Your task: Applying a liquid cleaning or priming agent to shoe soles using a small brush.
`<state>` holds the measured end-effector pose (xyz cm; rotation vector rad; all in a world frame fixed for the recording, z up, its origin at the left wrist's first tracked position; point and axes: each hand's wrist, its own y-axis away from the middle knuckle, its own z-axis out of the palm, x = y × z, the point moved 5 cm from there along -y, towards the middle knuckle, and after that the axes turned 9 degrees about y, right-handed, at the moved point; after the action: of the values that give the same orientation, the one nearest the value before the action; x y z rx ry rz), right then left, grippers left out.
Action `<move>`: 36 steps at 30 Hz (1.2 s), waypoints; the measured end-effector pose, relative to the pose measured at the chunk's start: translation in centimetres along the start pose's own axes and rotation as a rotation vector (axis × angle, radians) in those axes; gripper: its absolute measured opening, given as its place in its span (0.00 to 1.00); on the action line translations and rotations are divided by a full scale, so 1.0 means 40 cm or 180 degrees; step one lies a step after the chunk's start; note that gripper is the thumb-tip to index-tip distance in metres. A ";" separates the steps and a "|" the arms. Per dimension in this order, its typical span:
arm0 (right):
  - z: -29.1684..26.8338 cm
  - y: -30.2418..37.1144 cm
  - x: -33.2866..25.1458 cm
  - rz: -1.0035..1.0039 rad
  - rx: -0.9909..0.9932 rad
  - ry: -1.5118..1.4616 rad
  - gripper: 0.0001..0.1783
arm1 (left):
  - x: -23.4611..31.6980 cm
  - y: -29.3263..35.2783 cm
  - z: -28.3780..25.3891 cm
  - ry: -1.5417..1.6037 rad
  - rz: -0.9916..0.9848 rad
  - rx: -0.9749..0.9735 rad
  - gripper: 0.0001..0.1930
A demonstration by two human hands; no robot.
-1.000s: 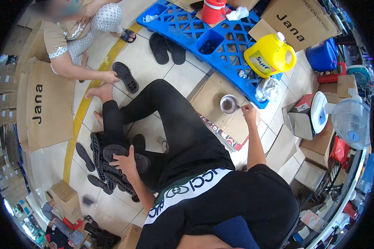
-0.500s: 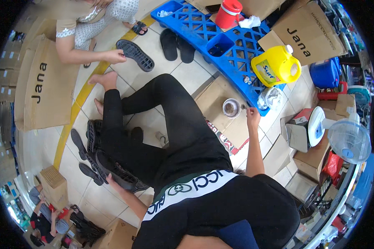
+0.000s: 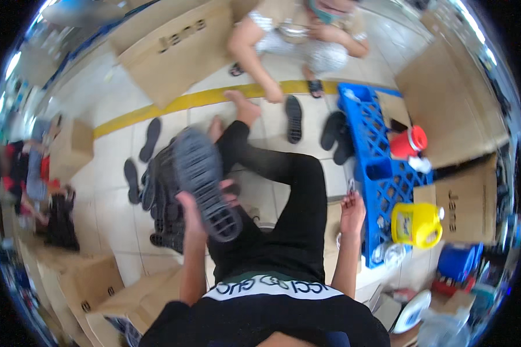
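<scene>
My left hand (image 3: 192, 215) grips a dark grey shoe sole (image 3: 200, 173), raised over my left leg with its grid-patterned face showing. The sole is slightly blurred. Beneath and beside it lies a pile of dark soles (image 3: 163, 217) on the tiles. My right hand (image 3: 352, 213) is beside the blue pallet (image 3: 369, 234), its fingers curled in; whatever they hold is too small to make out. Two single soles, one farther (image 3: 150, 140) and one nearer (image 3: 131, 180), lie left of the pile.
A person's hand (image 3: 274, 92) hovers near another sole (image 3: 294, 120) on the floor. Black slippers (image 3: 337, 137) lie beside the pallet, which bears a red jug (image 3: 408, 143) and a yellow bottle (image 3: 418, 225). Cardboard boxes (image 3: 182, 49) stand around.
My left hand has lifted a sole from the pile. My right hand has moved away from the small cup. The other person's sole is now on the floor. The view has turned left.
</scene>
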<state>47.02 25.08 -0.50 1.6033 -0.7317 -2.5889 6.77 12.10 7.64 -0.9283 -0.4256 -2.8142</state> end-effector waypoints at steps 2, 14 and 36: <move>0.259 0.104 -0.119 -0.0205 -0.1298 0.0488 0.11 | -0.042 -0.047 0.125 0.0195 -0.0223 -0.0414 0.60; 0.687 0.277 -0.235 -0.1152 -0.1861 0.0864 0.10 | -0.189 -0.111 0.236 0.0179 -0.0297 -0.1087 0.59; 0.685 0.254 -0.217 -0.1306 -0.2099 0.1166 0.10 | -0.198 -0.085 0.225 -0.0217 -0.0281 -0.0700 0.54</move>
<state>25.58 28.63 20.85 2.0071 0.4721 -2.2492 17.36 18.52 9.07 -1.0745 -0.1704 -2.9617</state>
